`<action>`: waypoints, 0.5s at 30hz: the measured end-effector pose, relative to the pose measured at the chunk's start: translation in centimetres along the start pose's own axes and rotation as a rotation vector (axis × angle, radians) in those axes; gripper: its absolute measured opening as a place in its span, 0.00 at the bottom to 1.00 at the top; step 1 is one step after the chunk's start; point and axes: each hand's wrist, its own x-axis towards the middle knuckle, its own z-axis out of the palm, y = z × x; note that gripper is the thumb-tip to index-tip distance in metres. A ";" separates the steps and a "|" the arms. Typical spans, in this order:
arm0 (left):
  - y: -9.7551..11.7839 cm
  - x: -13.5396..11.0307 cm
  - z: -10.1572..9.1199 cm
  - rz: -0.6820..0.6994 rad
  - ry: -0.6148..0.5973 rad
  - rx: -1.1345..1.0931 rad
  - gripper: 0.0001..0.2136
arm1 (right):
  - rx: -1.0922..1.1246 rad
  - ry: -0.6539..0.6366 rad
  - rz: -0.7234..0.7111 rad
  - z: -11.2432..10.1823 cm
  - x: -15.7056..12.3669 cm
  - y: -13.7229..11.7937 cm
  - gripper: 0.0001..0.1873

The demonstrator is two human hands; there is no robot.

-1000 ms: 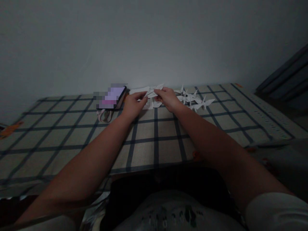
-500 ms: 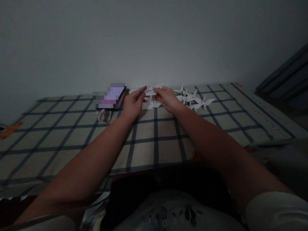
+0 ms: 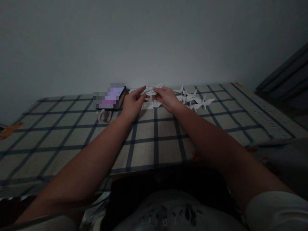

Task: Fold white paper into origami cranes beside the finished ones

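Between my two hands is a small piece of white folded paper (image 3: pixel 149 93), partly covered by the fingers. My left hand (image 3: pixel 133 102) has it at the left side, with the forefinger stretched out above the thumb. On the other side, my right hand (image 3: pixel 167 98) pinches the paper between thumb and fingers. Loose white paper sheets (image 3: pixel 147 105) lie on the cloth beneath the hands. Several folded white paper cranes (image 3: pixel 198 102) stand together just right of my right hand. The dim light hides the fine folds.
A phone (image 3: pixel 111 96) with a blurred screen rests tilted on the left, and a pale looped cable (image 3: pixel 105 116) lies before it. A checked tablecloth (image 3: pixel 166 154) covers the table, which meets a plain wall (image 3: pixel 154 41) behind. A dark striped surface (image 3: pixel 286 70) is at far right.
My left fingers have shifted very slightly, the forefinger a touch lower and to the left. The right hand, the cranes and the phone stay where they were.
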 end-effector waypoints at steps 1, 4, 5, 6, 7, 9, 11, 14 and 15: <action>0.0 0.0 0.0 -0.002 0.010 -0.003 0.22 | 0.000 -0.004 0.001 0.1 0.0 0.0 0.06; 0.3 -0.1 0.1 -0.012 0.038 -0.015 0.20 | -0.006 -0.006 0.010 0.3 -0.2 -0.1 0.05; 0.4 -0.2 0.2 -0.013 0.049 -0.021 0.20 | -0.007 -0.006 0.011 0.4 -0.3 -0.1 0.05; 0.4 -0.2 0.2 -0.012 0.057 -0.027 0.20 | -0.007 -0.005 0.010 0.5 -0.3 -0.1 0.04; 0.5 -0.2 0.2 -0.011 0.063 -0.035 0.19 | -0.006 -0.004 0.007 0.6 -0.4 -0.2 0.04; 0.5 -0.3 0.3 -0.007 0.067 -0.052 0.19 | 0.000 -0.002 -0.003 0.7 -0.5 -0.2 0.03; 0.4 -0.3 0.3 -0.008 0.061 -0.073 0.20 | 0.007 0.004 -0.012 0.8 -0.5 -0.3 0.03; 0.3 -0.3 0.3 -0.026 0.055 -0.109 0.20 | 0.008 0.015 -0.025 0.9 -0.5 -0.3 0.04; 0.2 -0.3 0.3 -0.036 0.050 -0.122 0.20 | 0.006 0.020 -0.029 0.8 -0.4 -0.3 0.05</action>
